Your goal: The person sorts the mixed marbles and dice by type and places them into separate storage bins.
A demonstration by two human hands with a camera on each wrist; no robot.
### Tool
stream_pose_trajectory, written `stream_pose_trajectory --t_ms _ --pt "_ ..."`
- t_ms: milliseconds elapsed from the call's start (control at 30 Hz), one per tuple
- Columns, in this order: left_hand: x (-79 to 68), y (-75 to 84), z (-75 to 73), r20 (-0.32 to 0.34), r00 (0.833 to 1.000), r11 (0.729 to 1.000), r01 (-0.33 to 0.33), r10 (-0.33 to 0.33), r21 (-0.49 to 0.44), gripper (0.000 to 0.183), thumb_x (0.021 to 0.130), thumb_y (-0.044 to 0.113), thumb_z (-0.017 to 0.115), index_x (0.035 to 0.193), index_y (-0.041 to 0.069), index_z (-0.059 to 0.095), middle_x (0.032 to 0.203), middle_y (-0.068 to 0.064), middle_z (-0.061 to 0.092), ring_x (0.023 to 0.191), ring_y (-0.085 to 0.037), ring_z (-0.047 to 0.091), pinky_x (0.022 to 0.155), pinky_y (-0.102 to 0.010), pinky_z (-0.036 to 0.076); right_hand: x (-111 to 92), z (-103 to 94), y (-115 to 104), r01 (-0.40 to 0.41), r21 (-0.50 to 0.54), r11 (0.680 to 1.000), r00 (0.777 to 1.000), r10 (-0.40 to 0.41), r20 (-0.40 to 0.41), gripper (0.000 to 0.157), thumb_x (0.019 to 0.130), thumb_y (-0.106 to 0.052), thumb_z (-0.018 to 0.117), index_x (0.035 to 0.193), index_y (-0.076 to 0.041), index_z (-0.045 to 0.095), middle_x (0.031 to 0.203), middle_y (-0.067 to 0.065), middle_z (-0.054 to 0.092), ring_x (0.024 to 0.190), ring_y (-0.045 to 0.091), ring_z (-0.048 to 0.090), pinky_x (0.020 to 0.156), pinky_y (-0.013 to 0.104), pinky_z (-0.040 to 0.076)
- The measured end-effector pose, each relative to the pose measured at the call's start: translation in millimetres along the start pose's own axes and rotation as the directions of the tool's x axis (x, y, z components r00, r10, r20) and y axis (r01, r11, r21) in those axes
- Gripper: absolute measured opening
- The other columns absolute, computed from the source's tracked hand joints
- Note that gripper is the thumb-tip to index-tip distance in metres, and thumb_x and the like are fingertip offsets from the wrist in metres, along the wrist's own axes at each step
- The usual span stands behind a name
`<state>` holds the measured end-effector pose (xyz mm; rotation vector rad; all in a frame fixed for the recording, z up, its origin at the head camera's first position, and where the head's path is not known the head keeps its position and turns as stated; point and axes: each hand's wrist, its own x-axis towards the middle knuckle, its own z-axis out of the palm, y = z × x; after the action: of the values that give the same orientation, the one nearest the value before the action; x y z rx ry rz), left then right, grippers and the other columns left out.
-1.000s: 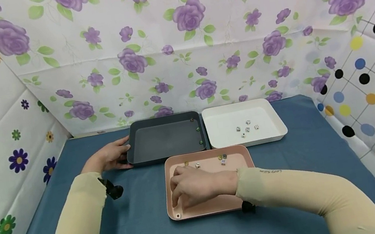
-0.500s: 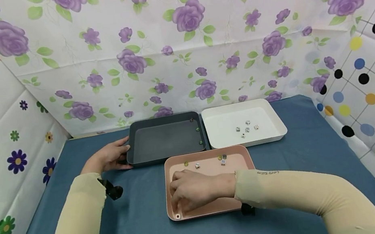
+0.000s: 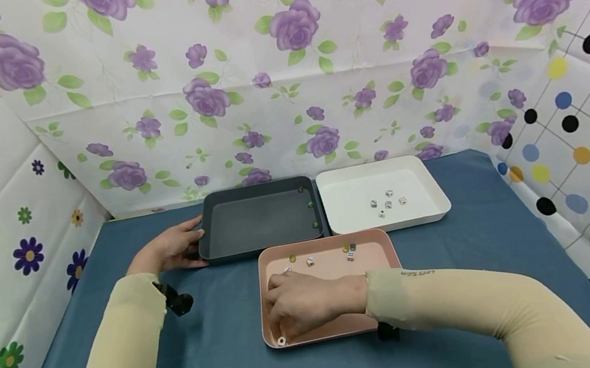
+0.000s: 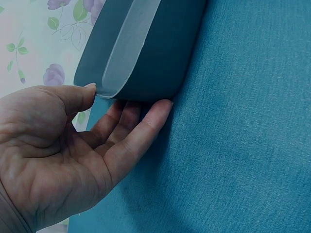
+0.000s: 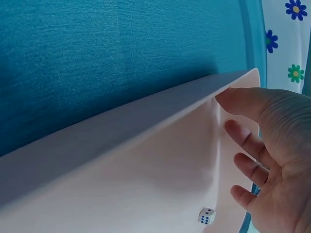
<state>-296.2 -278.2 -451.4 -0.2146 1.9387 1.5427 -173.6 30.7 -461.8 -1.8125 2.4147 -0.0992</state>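
My left hand (image 3: 172, 246) grips the left side of a dark grey tray (image 3: 259, 252). In the left wrist view the thumb touches the tray's rim and the fingers lie against its outer wall. My right hand (image 3: 305, 304) reaches into the left part of a pink tray (image 3: 386, 247), fingers loosely bent and pointing down. A white die (image 3: 281, 341) lies in the tray's near left corner, right by the fingertips. The right wrist view shows nothing between thumb and fingers; another white die (image 5: 207, 216) lies on the tray floor beside them.
Farther back in the pink tray are a white die (image 3: 310, 261), another die (image 3: 350, 256) and small yellowish pieces. Several dice (image 3: 388, 204) lie in a white tray (image 3: 437, 206). Small green and brown pieces line the dark tray's right side. A floral cloth (image 3: 261, 118) stands behind.
My right hand has shifted slightly toward the near left corner of the pink tray, and a white die shows just behind its knuckles. The left hand has stayed in place.
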Motion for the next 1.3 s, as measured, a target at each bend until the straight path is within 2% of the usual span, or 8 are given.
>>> stream_pose_trajectory --t_ms 200,500,633,800,933,1133,1233,1300 --pt "-0.8 0.1 -0.2 0.001 1.000 1.000 -0.005 0.005 0.002 0.062 0.115 0.019 0.032 0.165 0.033 -0.002 0.161 -0.027 0.029 0.142 -0.044 0.041 0.095 -0.054 0.055 2.1 0.0 -2.3 0.000 -0.018 1.000 1.000 0.001 0.010 0.008 0.090 -0.036 0.082 0.095 -0.041 0.079 0.104 -0.017 0.061 0.099 0.008 0.044 0.087 0.026 0.041" --pt "-1.8 0.4 -0.3 0.002 1.000 1.000 -0.005 0.005 -0.006 0.062 0.115 0.019 0.032 0.166 0.033 -0.001 0.161 -0.027 0.029 0.141 -0.043 0.041 0.096 -0.055 0.055 -3.1 -2.0 1.5 0.013 -0.050 0.999 1.000 -0.014 -0.011 0.004 0.090 -0.042 0.080 0.093 -0.039 0.078 0.100 -0.019 0.060 0.100 0.008 0.046 0.088 0.025 0.041" --pt "-1.8 0.6 -0.6 0.005 1.000 1.000 -0.003 0.003 -0.015 0.062 0.115 0.018 0.032 0.165 0.033 -0.002 0.162 -0.026 0.027 0.143 -0.043 0.039 0.096 -0.055 0.055 -9.6 -4.3 7.6 -0.008 -0.025 1.000 0.999 0.007 -0.033 0.007 0.091 -0.044 0.079 0.093 -0.037 0.079 0.098 -0.018 0.060 0.101 0.008 0.047 0.088 0.026 0.041" --pt "-2.7 0.8 -0.7 0.005 1.000 1.000 -0.002 0.002 -0.016 0.062 0.115 0.018 0.032 0.165 0.032 -0.002 0.162 -0.027 0.027 0.143 -0.044 0.039 0.096 -0.055 0.055 -17.1 -10.5 14.4 -0.032 0.014 0.999 0.998 0.032 -0.055 0.005 0.091 -0.040 0.079 0.093 -0.035 0.080 0.098 -0.016 0.061 0.103 0.010 0.047 0.090 0.026 0.041" --pt "-3.4 0.6 -0.5 0.009 1.000 1.000 -0.004 0.004 -0.008 0.062 0.115 0.018 0.032 0.166 0.031 -0.002 0.161 -0.028 0.028 0.142 -0.044 0.040 0.096 -0.055 0.055 -22.1 -15.7 17.9 -0.043 0.013 0.999 0.997 0.043 -0.059 0.006 0.091 -0.039 0.078 0.094 -0.034 0.079 0.101 -0.016 0.061 0.108 0.012 0.048 0.096 0.028 0.041" --pt "-3.2 0.5 0.0 0.008 1.000 1.000 -0.006 0.006 -0.010 0.062 0.115 0.018 0.032 0.166 0.032 -0.002 0.161 -0.027 0.028 0.142 -0.044 0.040 0.096 -0.055 0.055 -30.5 -24.7 22.8 -0.065 0.032 0.997 0.994 0.067 -0.088 0.005 0.092 -0.038 0.078 0.095 -0.033 0.078 0.107 -0.014 0.061 0.105 0.012 0.046 0.095 0.031 0.040" --pt "-3.3 0.8 0.3 0.007 1.000 1.000 -0.005 0.005 -0.013 0.062 0.115 0.018 0.032 0.166 0.032 -0.002 0.161 -0.027 0.028 0.142 -0.044 0.040 0.096 -0.055 0.054 -35.7 -31.2 25.9 -0.075 0.050 0.996 0.990 0.081 -0.116 0.005 0.093 -0.036 0.077 0.096 -0.032 0.078 0.111 -0.012 0.063 0.107 0.013 0.047 0.101 0.034 0.040" --pt "-3.4 0.7 0.2 0.006 1.000 1.000 -0.006 0.006 -0.009 0.062 0.115 0.018 0.031 0.166 0.031 -0.002 0.161 -0.027 0.028 0.142 -0.044 0.040 0.096 -0.055 0.054 -39.5 -36.2 27.9 -0.088 0.058 0.994 0.986 0.095 -0.134 0.004 0.094 -0.035 0.076 0.096 -0.031 0.078 0.114 -0.010 0.063 0.115 0.015 0.047 0.108 0.038 0.038"
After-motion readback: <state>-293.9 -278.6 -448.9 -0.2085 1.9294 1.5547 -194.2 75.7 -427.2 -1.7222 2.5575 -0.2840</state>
